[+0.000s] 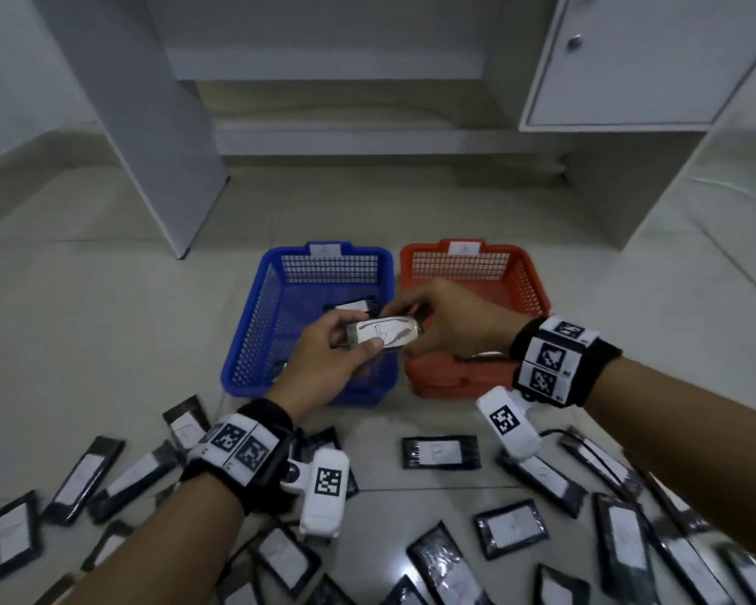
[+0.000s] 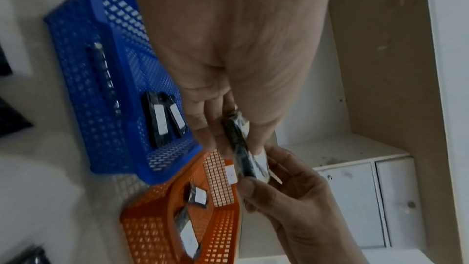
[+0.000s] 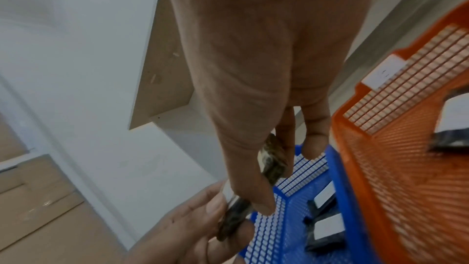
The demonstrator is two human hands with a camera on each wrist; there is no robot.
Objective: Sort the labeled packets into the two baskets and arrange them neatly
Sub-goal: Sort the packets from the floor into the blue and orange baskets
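Both hands hold one packet (image 1: 384, 335) in the air above the near edge of the blue basket (image 1: 254, 325), close to where it meets the orange basket (image 1: 537, 290). The left hand (image 1: 328, 360) grips the packet's left end, thumb curled over the white label and fingers (image 2: 203, 127) tucked beneath. The right hand (image 1: 450, 320) pinches its right end, thumb below and fingers (image 3: 314, 142) wrapped over the top. The label faces up and carries a handwritten mark that looks like a "b".

The two baskets sit side by side on the tiled floor (image 1: 105, 307), touching or nearly so, each with a small white tag on its far wall. Two labeled packets (image 2: 164, 117) lie side by side in the blue basket, and two more packets (image 2: 196, 196) lie in the orange one. Many dark loose packets (image 1: 441, 451) with white labels lie scattered on the floor nearer the person. White cabinet furniture (image 1: 620, 63) stands behind the baskets.
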